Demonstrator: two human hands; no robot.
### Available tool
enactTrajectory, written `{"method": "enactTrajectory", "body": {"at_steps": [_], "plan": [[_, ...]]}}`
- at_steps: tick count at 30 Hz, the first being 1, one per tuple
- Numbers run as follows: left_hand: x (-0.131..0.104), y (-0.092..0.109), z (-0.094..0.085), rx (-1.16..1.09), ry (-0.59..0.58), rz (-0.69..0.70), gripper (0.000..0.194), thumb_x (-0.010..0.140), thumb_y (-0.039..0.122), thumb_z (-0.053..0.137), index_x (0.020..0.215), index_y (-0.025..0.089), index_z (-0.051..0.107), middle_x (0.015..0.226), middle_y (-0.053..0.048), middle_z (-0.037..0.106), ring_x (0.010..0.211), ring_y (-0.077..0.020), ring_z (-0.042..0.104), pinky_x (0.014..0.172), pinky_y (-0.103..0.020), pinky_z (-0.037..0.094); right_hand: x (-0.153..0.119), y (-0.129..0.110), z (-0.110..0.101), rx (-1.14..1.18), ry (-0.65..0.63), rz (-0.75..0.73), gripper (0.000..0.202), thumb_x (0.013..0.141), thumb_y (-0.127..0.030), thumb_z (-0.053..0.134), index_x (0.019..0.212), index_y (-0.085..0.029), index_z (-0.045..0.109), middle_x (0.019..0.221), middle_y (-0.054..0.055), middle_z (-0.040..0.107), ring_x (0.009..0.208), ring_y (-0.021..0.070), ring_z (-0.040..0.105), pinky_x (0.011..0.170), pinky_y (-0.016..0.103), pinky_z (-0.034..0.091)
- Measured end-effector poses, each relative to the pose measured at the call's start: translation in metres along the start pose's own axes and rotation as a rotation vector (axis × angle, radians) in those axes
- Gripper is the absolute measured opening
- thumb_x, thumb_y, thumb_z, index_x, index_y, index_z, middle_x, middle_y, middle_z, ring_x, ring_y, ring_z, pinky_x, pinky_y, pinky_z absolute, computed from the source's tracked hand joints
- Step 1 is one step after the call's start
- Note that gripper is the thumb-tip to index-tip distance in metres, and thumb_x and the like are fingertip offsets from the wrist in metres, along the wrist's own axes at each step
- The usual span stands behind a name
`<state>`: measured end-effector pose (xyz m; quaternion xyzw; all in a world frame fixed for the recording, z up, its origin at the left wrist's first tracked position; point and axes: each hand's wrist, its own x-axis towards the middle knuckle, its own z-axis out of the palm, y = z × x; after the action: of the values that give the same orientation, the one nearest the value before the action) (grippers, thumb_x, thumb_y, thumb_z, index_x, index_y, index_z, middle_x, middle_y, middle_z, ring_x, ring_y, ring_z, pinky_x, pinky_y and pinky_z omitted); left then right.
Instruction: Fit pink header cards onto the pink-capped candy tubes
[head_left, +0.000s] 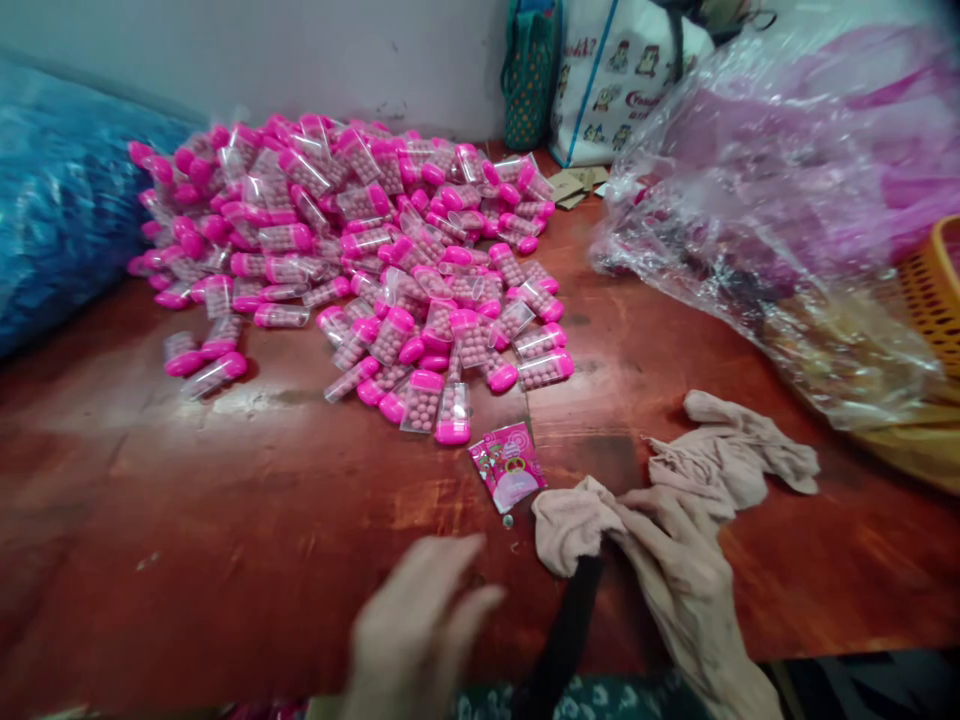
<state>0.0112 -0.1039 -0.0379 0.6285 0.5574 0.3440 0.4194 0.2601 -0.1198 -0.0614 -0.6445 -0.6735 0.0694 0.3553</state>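
My left hand (420,620) is blurred, with thumb and fingers apart and nothing visible in it, above the table's near part. My right hand (679,560) has its fingers closed on the edge of a crumpled beige cloth (574,525). A black strap (566,620) hangs in front, its upper end against that cloth. Just beyond lies a small pink printed sachet (510,465), with a tiny round bit (508,521) beside it. A second beige cloth (720,455) lies crumpled past my right hand.
A large heap of clear containers (360,240) with pink caps and pink balls covers the table's back (247,500). A blue plastic bag (67,190) stands left. Clear plastic wrap (757,200) and an orange basket (926,295) are right; a white printed bag (615,85) stands behind.
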Motion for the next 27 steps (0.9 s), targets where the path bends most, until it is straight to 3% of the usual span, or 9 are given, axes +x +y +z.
{"method": "enactTrajectory", "body": {"at_steps": [2, 3, 6, 11, 14, 20, 22, 24, 27], "plan": [[0.019, 0.019, 0.057, 0.222, -0.253, 0.263, 0.039, 0.077, 0.020, 0.059, 0.116, 0.022, 0.058, 0.098, -0.009, 0.065, 0.082, -0.0243, 0.063, 0.071, -0.032, 0.051, 0.000, 0.000, 0.000, 0.019, 0.012, 0.022, 0.017, 0.085, -0.013, 0.050, 0.089, -0.021, 0.065, 0.081, 0.005, 0.060, 0.081, 0.0222, 0.050, 0.074, 0.038, 0.042], [0.026, 0.028, 0.081, 0.314, -0.305, 0.353, 0.035, 0.081, 0.016, 0.051, 0.115, 0.016, 0.057, 0.099, -0.013, 0.065, 0.077, -0.0245, 0.063, 0.064, -0.032, 0.051, -0.001, 0.001, 0.001, 0.024, 0.010, 0.035, 0.016, 0.086, -0.013, 0.049, 0.086, -0.021, 0.063, 0.081, 0.005, 0.060, 0.082, 0.0225, 0.049, 0.074, 0.039, 0.041], [0.037, 0.043, 0.115, 0.502, -0.354, 0.342, 0.033, 0.084, 0.003, 0.032, 0.099, 0.010, 0.060, 0.086, -0.014, 0.066, 0.069, -0.0222, 0.063, 0.053, -0.028, 0.048, -0.003, 0.002, 0.004, -0.009, -0.041, 0.064, 0.020, 0.089, -0.014, 0.042, 0.075, -0.019, 0.056, 0.076, 0.005, 0.055, 0.077, 0.0219, 0.046, 0.072, 0.038, 0.038], [0.046, 0.041, 0.109, 0.544, -0.274, 0.285, 0.019, 0.086, 0.010, 0.041, 0.081, 0.019, 0.056, 0.071, -0.003, 0.065, 0.059, -0.0160, 0.059, 0.047, -0.025, 0.034, 0.002, 0.005, 0.010, -0.160, -0.131, 0.030, 0.032, 0.093, -0.018, 0.032, 0.063, -0.019, 0.045, 0.065, 0.002, 0.042, 0.065, 0.0187, 0.038, 0.065, 0.036, 0.032], [0.050, 0.037, 0.112, 0.648, -0.224, 0.280, 0.023, 0.090, 0.018, 0.038, 0.072, 0.019, 0.053, 0.060, -0.002, 0.061, 0.047, -0.0153, 0.054, 0.043, -0.029, 0.024, 0.005, 0.008, 0.011, -0.218, -0.158, -0.025, 0.034, 0.094, -0.018, 0.030, 0.063, -0.019, 0.044, 0.062, 0.001, 0.041, 0.063, 0.0180, 0.037, 0.063, 0.034, 0.030], [0.043, 0.034, 0.118, 0.598, -0.214, 0.324, 0.018, 0.084, 0.008, 0.042, 0.079, 0.019, 0.056, 0.067, -0.004, 0.065, 0.060, -0.0177, 0.060, 0.047, -0.026, 0.034, 0.007, 0.015, 0.002, -0.180, -0.202, -0.069, 0.036, 0.095, -0.020, 0.032, 0.062, -0.020, 0.046, 0.059, 0.001, 0.045, 0.060, 0.0171, 0.040, 0.060, 0.032, 0.032], [0.038, 0.032, 0.115, 0.516, -0.222, 0.342, 0.026, 0.079, 0.001, 0.041, 0.088, 0.019, 0.058, 0.077, -0.005, 0.067, 0.068, -0.0180, 0.062, 0.054, -0.026, 0.041, 0.005, 0.016, -0.007, -0.075, -0.274, -0.074, 0.032, 0.094, -0.022, 0.033, 0.069, -0.019, 0.052, 0.064, 0.002, 0.052, 0.064, 0.0174, 0.046, 0.061, 0.031, 0.036], [0.035, 0.031, 0.108, 0.390, -0.242, 0.320, 0.031, 0.079, 0.001, 0.040, 0.095, 0.020, 0.058, 0.089, -0.006, 0.068, 0.076, -0.0187, 0.063, 0.062, -0.027, 0.047, 0.002, 0.016, -0.018, 0.029, -0.372, -0.073, 0.020, 0.093, -0.022, 0.038, 0.093, -0.020, 0.058, 0.081, 0.004, 0.059, 0.077, 0.0184, 0.052, 0.068, 0.031, 0.042], [0.032, 0.031, 0.093, 0.168, -0.322, 0.231, 0.036, 0.081, 0.005, 0.040, 0.110, 0.021, 0.055, 0.106, -0.008, 0.065, 0.093, -0.0192, 0.061, 0.078, -0.029, 0.049, -0.007, 0.014, -0.037, 0.067, -0.344, 0.004, 0.027, 0.090, -0.024, 0.048, 0.116, -0.022, 0.052, 0.106, 0.007, 0.058, 0.100, 0.0212, 0.052, 0.082, 0.033, 0.045]]}}
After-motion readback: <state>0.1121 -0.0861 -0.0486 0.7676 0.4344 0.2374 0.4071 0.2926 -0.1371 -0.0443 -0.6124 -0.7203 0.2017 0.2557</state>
